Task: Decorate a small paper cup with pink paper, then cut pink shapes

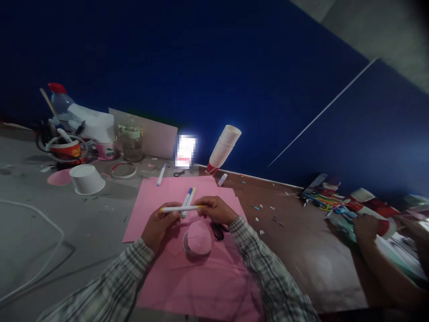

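A white marker with yellow ends (181, 209) is held level between both hands. My left hand (161, 226) pinches its left part, and my right hand (216, 209) grips its right end. Beneath it, markers with blue and yellow ends (188, 197) lie on pink paper sheets (167, 277). Just below the hands sits a small round object covered in pink paper (199, 238). Black-handled scissors (219, 230) rest to its right, under my right wrist. Another white marker (161, 175) lies near the top of the pink sheets.
At the left stand a white tub (87, 179), a glass jar (132, 143) and a red container of tools (67, 147). A leaning stack of paper cups (224, 147) is behind the sheets. Another person's hand (365, 227) is at the right, near several cups.
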Available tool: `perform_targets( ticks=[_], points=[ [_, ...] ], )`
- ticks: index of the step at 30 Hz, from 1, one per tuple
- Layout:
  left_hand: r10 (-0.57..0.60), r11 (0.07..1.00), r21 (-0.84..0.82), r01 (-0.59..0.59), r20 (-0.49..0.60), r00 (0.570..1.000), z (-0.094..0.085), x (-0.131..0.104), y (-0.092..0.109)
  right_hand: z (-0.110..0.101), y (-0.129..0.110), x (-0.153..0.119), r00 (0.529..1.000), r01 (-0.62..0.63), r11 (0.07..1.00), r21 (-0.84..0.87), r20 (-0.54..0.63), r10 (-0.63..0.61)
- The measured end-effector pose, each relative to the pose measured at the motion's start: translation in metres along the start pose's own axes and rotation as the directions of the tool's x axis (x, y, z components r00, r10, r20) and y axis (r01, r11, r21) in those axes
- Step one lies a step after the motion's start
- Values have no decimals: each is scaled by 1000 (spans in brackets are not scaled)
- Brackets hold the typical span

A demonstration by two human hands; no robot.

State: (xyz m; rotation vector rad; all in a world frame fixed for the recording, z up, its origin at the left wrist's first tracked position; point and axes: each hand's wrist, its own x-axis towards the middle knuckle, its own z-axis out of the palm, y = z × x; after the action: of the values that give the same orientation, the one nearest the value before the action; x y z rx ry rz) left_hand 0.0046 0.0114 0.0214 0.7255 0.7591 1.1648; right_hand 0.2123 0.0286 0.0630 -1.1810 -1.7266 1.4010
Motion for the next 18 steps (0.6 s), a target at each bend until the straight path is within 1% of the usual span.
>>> perform_targets(
  ticks=[3,5,6,8,10,13,15,18],
  points=[
    [-40,998,-42,41,25,999,-1,2,-2,3,-1,14,994,-23,1000,18,105,21],
    [-41,997,-70,40,-1,999,-2,3,-3,2,-4,23,982,-55,998,-24,182,58],
    [-37,996,-86,35,-20,999,-2,4,-3,2,-5,26,977,-65,996,-55,202,75],
    [-32,994,-107,27,-42,999,-2,4,-4,2,-5,30,976,-53,992,-111,202,75],
    [-25,996,-90,23,-17,1000,-3,4,-5,5,-3,32,982,-5,989,-145,185,32],
    [23,1000,-5,-23,43,999,-4,5,-6,11,1,34,981,42,985,-168,194,-9],
    [58,997,48,-60,42,997,-4,6,-5,15,4,36,979,49,983,-179,205,-12],
    [37,998,54,-39,26,999,-3,6,-4,16,5,38,972,74,978,-196,231,-27]
  ],
)
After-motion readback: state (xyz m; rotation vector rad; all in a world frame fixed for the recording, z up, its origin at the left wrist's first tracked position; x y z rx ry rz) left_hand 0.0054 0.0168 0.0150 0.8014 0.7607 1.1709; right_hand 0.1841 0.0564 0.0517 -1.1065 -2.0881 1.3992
